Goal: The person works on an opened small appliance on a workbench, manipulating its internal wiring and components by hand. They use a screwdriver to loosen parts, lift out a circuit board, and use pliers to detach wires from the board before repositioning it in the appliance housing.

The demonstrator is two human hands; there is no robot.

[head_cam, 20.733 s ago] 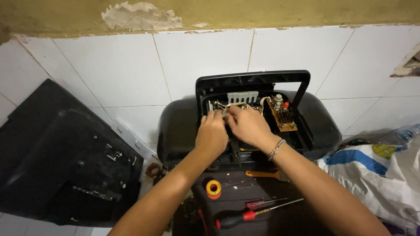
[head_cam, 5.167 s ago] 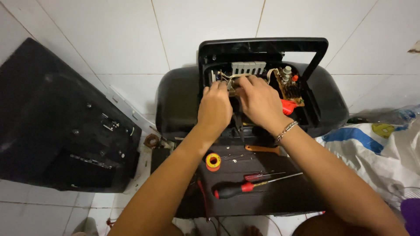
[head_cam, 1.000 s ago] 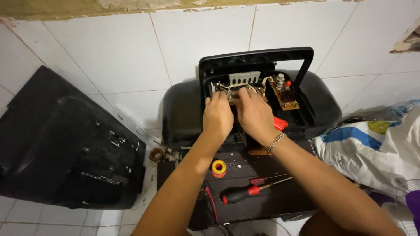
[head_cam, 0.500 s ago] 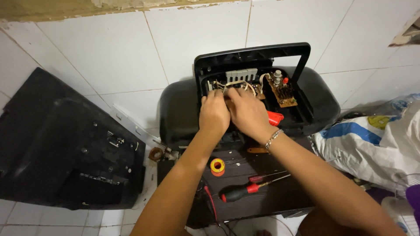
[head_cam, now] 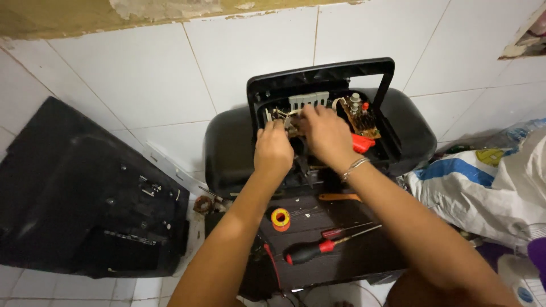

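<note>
currently both hands inside opened black radio casing standing against tiled wall. left hand curled, fingertips pinching wiring near grey connector block. right hand half-closed over same spot; cannot tell what held. brown circuit board just right. solder roll, red-black screwdriver on dark panel below.

1. Opened radio casing: glossy black plastic.
2. Wall tiles: smooth, glazed white.
3. Bracelet: shiny metal.
4. Sack: woven plastic, crinkled.
5. Screwdriver: matt handle, metal shaft.
</note>
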